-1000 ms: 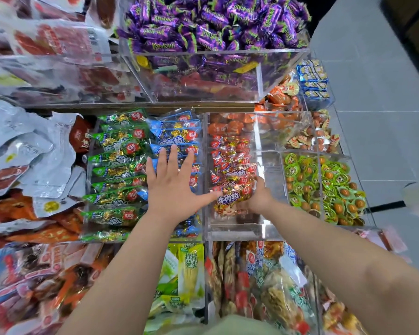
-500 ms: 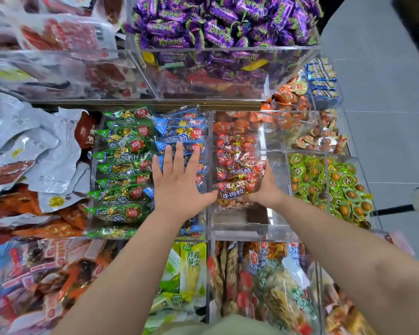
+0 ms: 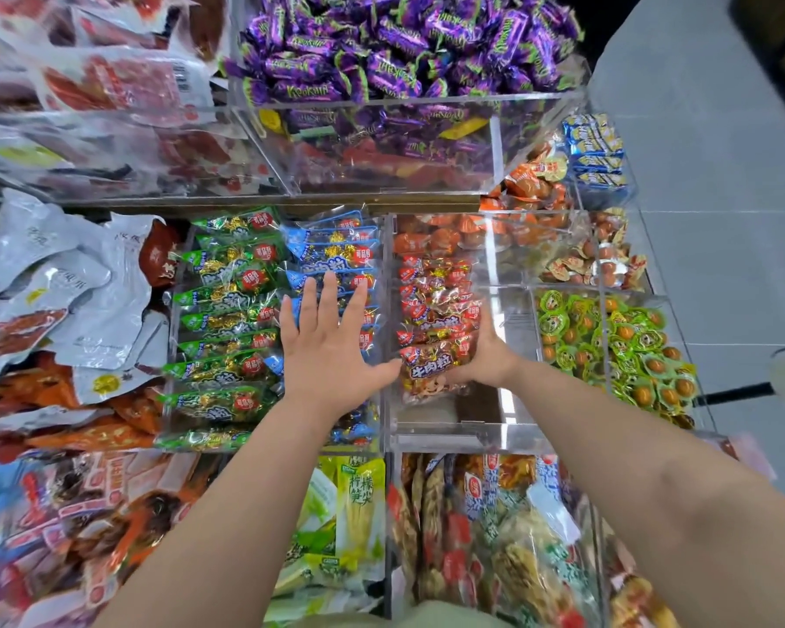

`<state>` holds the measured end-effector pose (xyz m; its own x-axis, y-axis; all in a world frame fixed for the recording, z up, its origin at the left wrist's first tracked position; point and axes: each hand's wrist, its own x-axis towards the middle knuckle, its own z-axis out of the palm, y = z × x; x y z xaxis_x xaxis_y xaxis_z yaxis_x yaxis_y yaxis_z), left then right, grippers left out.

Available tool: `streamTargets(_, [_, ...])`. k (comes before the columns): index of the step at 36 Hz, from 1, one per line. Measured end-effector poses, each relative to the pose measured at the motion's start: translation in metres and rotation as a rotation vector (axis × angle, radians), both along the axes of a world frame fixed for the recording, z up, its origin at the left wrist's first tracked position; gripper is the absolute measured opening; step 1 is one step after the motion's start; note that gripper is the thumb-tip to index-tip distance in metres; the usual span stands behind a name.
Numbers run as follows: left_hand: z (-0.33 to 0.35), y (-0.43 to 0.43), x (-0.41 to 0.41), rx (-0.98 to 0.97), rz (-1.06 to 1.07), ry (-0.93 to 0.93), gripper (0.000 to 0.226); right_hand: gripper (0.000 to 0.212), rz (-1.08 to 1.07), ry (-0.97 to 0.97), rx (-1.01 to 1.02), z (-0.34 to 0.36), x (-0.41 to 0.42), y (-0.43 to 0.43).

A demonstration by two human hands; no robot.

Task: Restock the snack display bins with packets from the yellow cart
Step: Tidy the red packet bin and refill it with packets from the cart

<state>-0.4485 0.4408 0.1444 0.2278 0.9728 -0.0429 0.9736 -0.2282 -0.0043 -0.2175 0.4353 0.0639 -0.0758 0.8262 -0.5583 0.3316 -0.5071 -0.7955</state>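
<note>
The purple candies (image 3: 304, 90) read "Kpokant", the red packet (image 3: 431, 367) 牛肉粒, the yellow-green packet (image 3: 359, 496) 柠檬笋尖.

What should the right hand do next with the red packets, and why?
Probably nudge the red packets left against the divider, then release. The right hand grips the stack's right edge, bare bin floor shows beside it, and the left hand lies flat on the blue packets.

The left forearm (image 3: 227, 491) and right forearm (image 3: 631, 455) are uncovered from elbow to wrist. The left hand (image 3: 332, 355) and right hand (image 3: 486, 355) are bare too. A strip of khaki clothing (image 3: 409, 617) shows at the bottom edge.
</note>
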Motion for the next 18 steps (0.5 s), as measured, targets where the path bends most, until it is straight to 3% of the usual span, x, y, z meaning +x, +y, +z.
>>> streamTargets(3, [0.002,-0.001,0.0,-0.019,0.003,-0.026,0.106,0.146,-0.08,-0.033,-0.169,0.015,0.008,-0.01])
streamTargets(5, [0.004,-0.002,0.0,-0.032,0.006,-0.042,0.107,0.131,-0.147,-0.067,-0.198,0.025,0.013,-0.021])
streamTargets(9, [0.012,-0.002,-0.001,-0.081,0.004,-0.091,0.105,0.062,-0.428,-0.003,-0.103,0.056,0.017,-0.044])
streamTargets(12, [0.021,-0.007,-0.002,-0.08,0.003,-0.27,0.09,0.035,-0.602,0.06,-0.02,0.083,0.014,-0.066])
streamTargets(16, [0.036,-0.036,0.002,0.037,-0.167,-0.628,0.044,0.022,-0.716,0.166,0.105,0.113,0.004,-0.106])
streamTargets(18, [0.041,-0.06,0.006,-0.012,-0.242,-0.784,0.035,0.016,-0.797,0.207,0.161,0.12,-0.004,-0.13])
